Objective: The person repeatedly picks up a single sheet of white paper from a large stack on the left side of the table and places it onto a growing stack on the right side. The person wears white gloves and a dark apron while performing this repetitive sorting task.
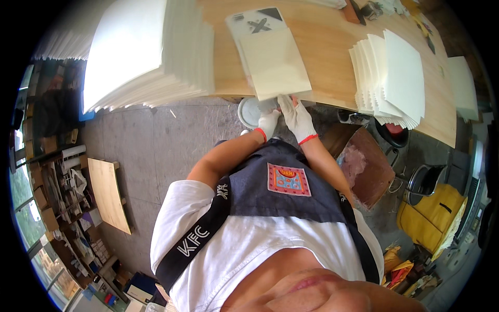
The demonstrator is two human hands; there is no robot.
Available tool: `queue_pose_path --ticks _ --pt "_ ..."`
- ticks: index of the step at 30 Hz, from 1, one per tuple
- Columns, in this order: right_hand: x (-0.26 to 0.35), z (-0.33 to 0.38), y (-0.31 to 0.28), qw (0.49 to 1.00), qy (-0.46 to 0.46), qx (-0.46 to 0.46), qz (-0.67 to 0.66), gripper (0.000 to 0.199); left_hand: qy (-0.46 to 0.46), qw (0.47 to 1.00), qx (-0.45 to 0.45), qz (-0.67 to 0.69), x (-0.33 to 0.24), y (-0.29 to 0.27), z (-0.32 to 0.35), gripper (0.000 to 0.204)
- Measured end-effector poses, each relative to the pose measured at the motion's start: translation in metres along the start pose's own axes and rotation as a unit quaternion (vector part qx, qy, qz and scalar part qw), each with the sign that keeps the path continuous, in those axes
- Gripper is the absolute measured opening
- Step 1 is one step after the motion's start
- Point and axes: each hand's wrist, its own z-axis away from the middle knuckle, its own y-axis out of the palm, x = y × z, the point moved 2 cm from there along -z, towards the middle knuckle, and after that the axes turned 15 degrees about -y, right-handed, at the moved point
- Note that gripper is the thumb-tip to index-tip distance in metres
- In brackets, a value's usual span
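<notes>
A pad of cream sheets (278,65) lies slightly turned on the table, its near end at the table's front edge. Around it is a clear plastic bag (235,31) with grey and black print at the far end. My left hand (268,124), in a white knit glove with a red cuff, is closed on a hazy see-through part of the bag below the pad's near edge. Gloved the same way, my right hand (298,117) is right beside it, fingers up against the pad's near edge. What its fingertips pinch is too small to make out.
Tall stacks of white sheets (125,47) stand on the table (332,67) at left; a smaller fanned stack (390,78) is at right. Beneath the front edge is a round pale lid or bucket (249,113). A brown box (366,166) and yellow bag (429,216) stand at right.
</notes>
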Motion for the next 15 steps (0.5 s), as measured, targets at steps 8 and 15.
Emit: queue_pose_path --ticks 8,15 --pt "0.006 0.04 0.037 0.611 -0.011 0.261 0.747 0.025 -0.04 0.996 0.055 0.052 -0.025 -0.073 0.016 0.028" --pt "-0.042 0.013 0.043 0.207 -0.168 0.41 0.872 0.02 -0.017 0.993 0.106 -0.055 -0.043 -0.086 0.019 0.027"
